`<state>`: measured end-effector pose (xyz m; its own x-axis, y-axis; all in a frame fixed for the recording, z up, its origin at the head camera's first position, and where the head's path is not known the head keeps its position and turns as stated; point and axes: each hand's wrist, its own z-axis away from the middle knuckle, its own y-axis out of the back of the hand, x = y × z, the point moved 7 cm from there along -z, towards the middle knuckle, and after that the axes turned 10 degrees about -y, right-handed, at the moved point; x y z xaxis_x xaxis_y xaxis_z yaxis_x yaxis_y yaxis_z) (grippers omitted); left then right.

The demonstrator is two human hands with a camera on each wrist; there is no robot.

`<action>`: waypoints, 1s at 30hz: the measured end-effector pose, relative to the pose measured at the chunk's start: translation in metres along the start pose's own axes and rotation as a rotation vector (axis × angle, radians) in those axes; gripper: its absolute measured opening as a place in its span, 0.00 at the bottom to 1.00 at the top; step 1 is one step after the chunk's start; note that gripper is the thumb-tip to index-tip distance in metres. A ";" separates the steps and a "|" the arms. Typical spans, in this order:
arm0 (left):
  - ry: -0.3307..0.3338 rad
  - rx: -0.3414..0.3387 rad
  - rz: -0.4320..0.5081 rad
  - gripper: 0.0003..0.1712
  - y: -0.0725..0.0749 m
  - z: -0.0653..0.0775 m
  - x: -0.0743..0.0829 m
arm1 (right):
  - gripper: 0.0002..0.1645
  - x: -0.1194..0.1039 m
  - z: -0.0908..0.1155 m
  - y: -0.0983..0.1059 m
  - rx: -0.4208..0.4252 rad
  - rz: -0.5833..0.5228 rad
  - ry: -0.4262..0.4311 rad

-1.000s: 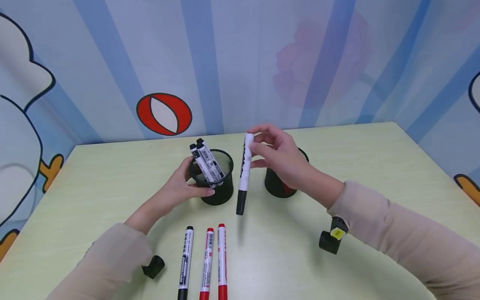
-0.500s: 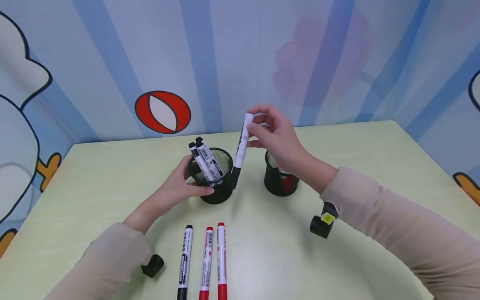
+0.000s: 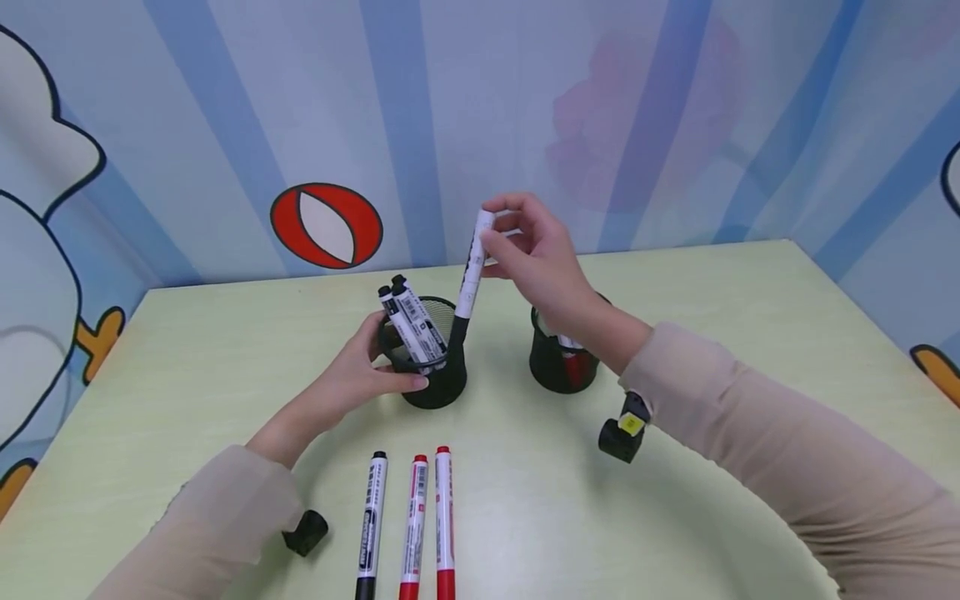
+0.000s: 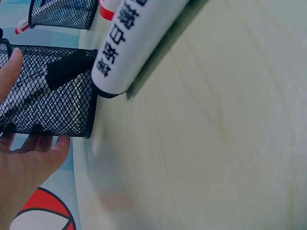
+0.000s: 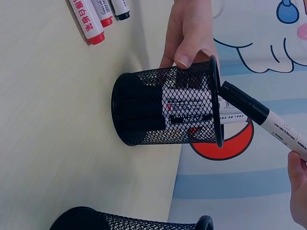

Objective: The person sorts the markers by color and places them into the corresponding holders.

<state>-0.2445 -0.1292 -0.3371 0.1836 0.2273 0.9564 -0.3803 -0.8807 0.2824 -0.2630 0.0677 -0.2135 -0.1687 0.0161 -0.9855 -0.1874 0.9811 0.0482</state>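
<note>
My left hand (image 3: 360,367) grips a black mesh pen cup (image 3: 442,387) that stands on the table. Inside it lean black-capped whiteboard markers (image 3: 414,325), caps down. Above the cup my right hand (image 3: 536,254) pinches a white whiteboard marker (image 3: 474,262) near its upper end. That marker tilts with its black cap down, the cap overlapping the cup's right rim in the head view. In the right wrist view the black cap (image 5: 244,103) is right at the cup's mouth, with the right fingertips (image 5: 297,167) on the marker's white body.
To the right stands a second mesh cup (image 3: 558,367) holding at least one red-capped marker, partly behind the right forearm. Nearer the front lie a black-capped marker (image 3: 371,525) and two red-capped markers (image 3: 414,525). A patterned blue backdrop (image 3: 480,125) rises behind the table (image 3: 540,517).
My right hand has lifted and moved left, bringing the marker from the gap between the cups to the left cup's rim. The left hand and its cup have stayed in place.
</note>
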 end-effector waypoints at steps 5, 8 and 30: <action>0.009 0.001 -0.002 0.52 -0.001 0.002 -0.002 | 0.18 0.001 -0.002 -0.001 0.015 0.000 0.011; 0.006 0.002 -0.002 0.52 -0.002 0.002 -0.001 | 0.18 0.003 -0.004 -0.001 0.031 0.002 0.016; -0.003 -0.014 0.005 0.51 -0.002 0.000 -0.001 | 0.15 0.016 0.000 -0.019 -0.046 0.276 0.148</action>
<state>-0.2435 -0.1276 -0.3389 0.1841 0.2213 0.9577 -0.3942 -0.8759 0.2782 -0.2623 0.0493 -0.2305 -0.3577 0.2490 -0.9000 -0.1583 0.9337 0.3212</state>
